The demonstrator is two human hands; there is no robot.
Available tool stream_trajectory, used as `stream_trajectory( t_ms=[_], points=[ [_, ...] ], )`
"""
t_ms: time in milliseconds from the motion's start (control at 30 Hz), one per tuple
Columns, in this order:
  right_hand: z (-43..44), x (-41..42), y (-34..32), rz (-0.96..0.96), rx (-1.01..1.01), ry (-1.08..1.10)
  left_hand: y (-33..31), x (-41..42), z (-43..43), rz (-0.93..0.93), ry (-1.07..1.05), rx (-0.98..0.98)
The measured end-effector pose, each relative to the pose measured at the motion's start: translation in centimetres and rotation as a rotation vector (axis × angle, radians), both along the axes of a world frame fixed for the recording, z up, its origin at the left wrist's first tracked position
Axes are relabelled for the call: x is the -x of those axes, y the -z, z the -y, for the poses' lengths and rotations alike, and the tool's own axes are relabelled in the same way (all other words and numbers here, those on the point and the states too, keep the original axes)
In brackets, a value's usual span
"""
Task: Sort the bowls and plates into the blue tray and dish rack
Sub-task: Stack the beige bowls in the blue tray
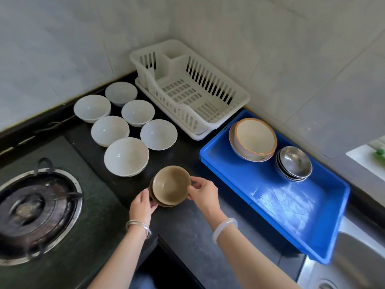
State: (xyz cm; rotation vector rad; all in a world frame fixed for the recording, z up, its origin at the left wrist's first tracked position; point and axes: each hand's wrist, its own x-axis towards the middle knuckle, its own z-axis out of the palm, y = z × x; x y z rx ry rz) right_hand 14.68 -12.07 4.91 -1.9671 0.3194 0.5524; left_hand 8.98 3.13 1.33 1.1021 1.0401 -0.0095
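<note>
Farthest left of the dish rack (193, 94), we see a gas burner (35, 207) set into the table (187, 222). It plays no part in the sorting.

Just left of the rack, six white bowls (126, 156) stand apart from one another on the table, mouths up. We judge them all still unsorted.

In front of the rack and nearer to us, a short stack of brown bowls (170, 185) sits between two hands. The left hand (143, 202) curls its fingers around the left side of the lower bowls. The right hand (203, 192) pinches the right rim of the top bowl between thumb and fingers. Both hands are therefore grasping the stack. We cannot tell whether it rests on the table or is just clear of it.

We see no dish in the rack itself, and no plates anywhere in view.

To the right of the rack, touching its front corner, lies the blue tray (281, 205). At the tray's end nearest the rack sit nested cream bowls (253, 139) and, just beside them, nested steel bowls (294, 163). The rest of the tray floor is bare.

We reckon the task is under half done. Two stacks are placed, the brown stack is in hand, and the white bowls remain.
</note>
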Motion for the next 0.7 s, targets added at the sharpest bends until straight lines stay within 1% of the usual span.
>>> stream_trajectory(
  t_ms=[100,200,300,367,433,500,567,700],
  points=[
    [-0.5,0.1,0.5,-0.013,0.035,-0.034,0.0,-0.1,0.2,-0.002,0.028,-0.035],
    [-0.8,0.2,1.1,-0.015,0.083,-0.068,0.1,0.0,0.1,-0.011,0.128,-0.123],
    [-0.7,0.1,1.9,-0.007,0.133,-0.097,0.2,0.1,0.0,-0.025,0.165,-0.152],
    [-0.6,0.0,2.3,-0.106,0.053,-0.066,0.2,0.1,-0.1,-0.03,0.162,-0.141],
    [-0.6,0.0,2.5,-0.238,-0.087,0.003,0.1,-0.1,-0.1,-0.027,0.165,-0.134],
    [-0.5,0.1,2.5,-0.281,-0.178,0.053,-0.2,-0.2,0.1,-0.014,0.182,-0.143],
    [-0.2,0.3,2.2,-0.247,-0.188,0.074,-0.8,-0.6,0.5,0.016,0.203,-0.149],
    [1.9,0.4,0.5,-0.099,-0.193,0.155,-3.1,-2.3,2.2,0.119,0.269,-0.132]
  ],
)
